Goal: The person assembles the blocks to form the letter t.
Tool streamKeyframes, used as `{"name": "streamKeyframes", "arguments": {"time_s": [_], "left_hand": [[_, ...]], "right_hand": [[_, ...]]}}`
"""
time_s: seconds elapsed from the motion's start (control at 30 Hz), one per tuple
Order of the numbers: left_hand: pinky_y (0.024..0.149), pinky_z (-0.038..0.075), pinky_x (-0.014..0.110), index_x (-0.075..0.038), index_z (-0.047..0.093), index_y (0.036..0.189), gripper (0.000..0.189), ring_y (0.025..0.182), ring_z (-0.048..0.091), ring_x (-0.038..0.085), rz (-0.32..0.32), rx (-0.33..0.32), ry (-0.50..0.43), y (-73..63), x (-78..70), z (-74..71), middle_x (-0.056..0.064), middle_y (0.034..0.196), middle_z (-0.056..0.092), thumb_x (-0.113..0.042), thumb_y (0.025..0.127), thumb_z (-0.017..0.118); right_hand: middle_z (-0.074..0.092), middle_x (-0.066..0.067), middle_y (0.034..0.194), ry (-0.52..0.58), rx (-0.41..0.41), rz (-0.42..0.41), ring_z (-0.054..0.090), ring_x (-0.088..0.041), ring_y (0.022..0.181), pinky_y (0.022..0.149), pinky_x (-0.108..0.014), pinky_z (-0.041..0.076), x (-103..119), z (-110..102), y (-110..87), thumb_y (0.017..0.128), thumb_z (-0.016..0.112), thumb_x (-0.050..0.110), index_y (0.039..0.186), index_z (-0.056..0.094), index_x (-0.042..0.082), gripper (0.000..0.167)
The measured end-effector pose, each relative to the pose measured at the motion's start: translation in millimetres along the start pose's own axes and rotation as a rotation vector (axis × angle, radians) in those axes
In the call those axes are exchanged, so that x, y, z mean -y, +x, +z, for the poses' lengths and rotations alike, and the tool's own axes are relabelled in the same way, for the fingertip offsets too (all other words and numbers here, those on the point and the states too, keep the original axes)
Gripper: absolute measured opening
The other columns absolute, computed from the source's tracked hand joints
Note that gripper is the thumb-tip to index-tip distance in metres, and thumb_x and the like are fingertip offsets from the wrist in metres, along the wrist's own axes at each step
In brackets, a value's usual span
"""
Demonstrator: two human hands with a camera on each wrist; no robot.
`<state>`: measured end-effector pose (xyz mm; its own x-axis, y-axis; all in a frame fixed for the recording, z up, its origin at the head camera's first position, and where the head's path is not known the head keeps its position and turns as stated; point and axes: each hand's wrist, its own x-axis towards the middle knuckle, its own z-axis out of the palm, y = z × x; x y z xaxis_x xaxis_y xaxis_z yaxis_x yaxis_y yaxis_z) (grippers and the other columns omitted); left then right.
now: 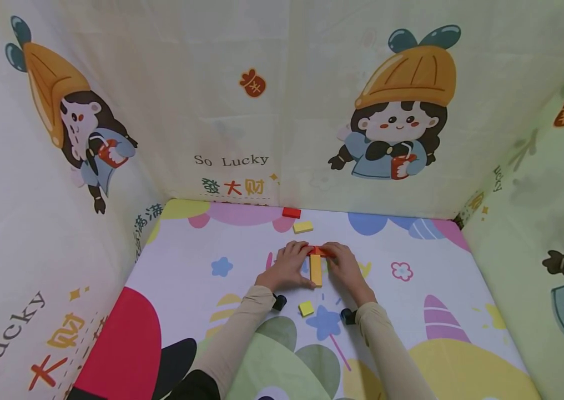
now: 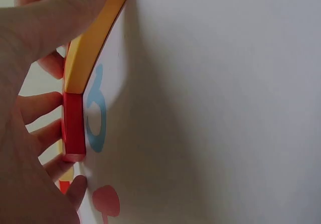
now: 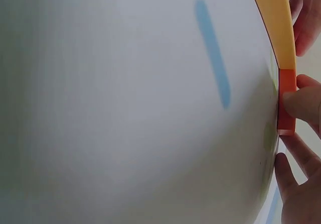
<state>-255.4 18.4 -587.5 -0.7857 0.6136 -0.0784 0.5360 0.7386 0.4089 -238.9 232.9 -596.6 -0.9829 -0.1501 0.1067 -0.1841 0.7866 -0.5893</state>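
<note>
In the head view, a yellow-orange long block [image 1: 316, 271] meets a red block [image 1: 317, 250] in a T shape. My left hand [image 1: 289, 268] spans the two, its thumb against the near end of the long block and its fingers [image 2: 42, 106] behind the red one. The right hand [image 1: 346, 269] pinches the red part's right end [image 3: 287, 103] between thumb and fingers. Fingers partly cover the red crosspiece, so I cannot tell whether it is one block or two.
Beyond the hands lie a pale yellow block [image 1: 303, 226] and another red block [image 1: 291, 213] by the back wall. A small yellow block [image 1: 306, 309] sits between the forearms. Printed cloth [image 1: 262, 122] walls in the table's back and sides.
</note>
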Motion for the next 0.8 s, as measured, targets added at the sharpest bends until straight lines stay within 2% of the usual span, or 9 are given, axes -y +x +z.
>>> {"name": "streamKeyframes", "arguments": {"time_s": [0.4,0.6,0.7,0.8], "left_hand": [[0.124,0.031,0.055,-0.021,0.036,0.161,0.106,0.153,0.027,0.028,0.002,0.011,-0.039,-0.5,1.1,-3.4,0.003,0.167,0.033,-0.069,0.077,0.08],[0.124,0.031,0.055,-0.021,0.036,0.161,0.106,0.154,0.028,0.028,0.012,0.027,-0.06,0.8,4.1,-6.8,0.004,0.167,0.033,-0.068,0.078,0.081],[0.124,0.032,0.054,-0.022,0.038,0.161,0.101,0.154,0.029,0.026,0.012,0.027,-0.087,2.6,8.0,-8.3,0.002,0.167,0.035,-0.065,0.08,0.081],[0.124,0.032,0.053,-0.027,0.042,0.159,0.085,0.154,0.03,0.023,-0.002,0.012,-0.135,5.6,12.9,-8.1,-0.002,0.166,0.039,-0.056,0.087,0.078]], "right_hand": [[0.066,-0.013,0.141,0.0,0.001,0.025,0.054,-0.037,0.138,0.12,-0.057,0.041,2.0,-1.0,1.0,0.096,0.068,-0.001,0.133,0.068,0.009,0.038],[0.066,-0.011,0.142,0.007,0.006,0.035,0.053,-0.036,0.139,0.12,-0.057,0.041,0.8,1.4,1.1,0.097,0.069,0.003,0.133,0.068,0.011,0.036],[0.066,-0.011,0.141,0.012,-0.002,0.032,0.053,-0.036,0.139,0.12,-0.057,0.041,-0.4,3.0,1.2,0.098,0.069,0.004,0.132,0.068,0.011,0.035],[0.067,-0.01,0.139,0.02,-0.013,0.024,0.054,-0.035,0.137,0.12,-0.056,0.041,-1.1,3.7,1.2,0.099,0.067,0.004,0.131,0.069,0.011,0.033]]}}
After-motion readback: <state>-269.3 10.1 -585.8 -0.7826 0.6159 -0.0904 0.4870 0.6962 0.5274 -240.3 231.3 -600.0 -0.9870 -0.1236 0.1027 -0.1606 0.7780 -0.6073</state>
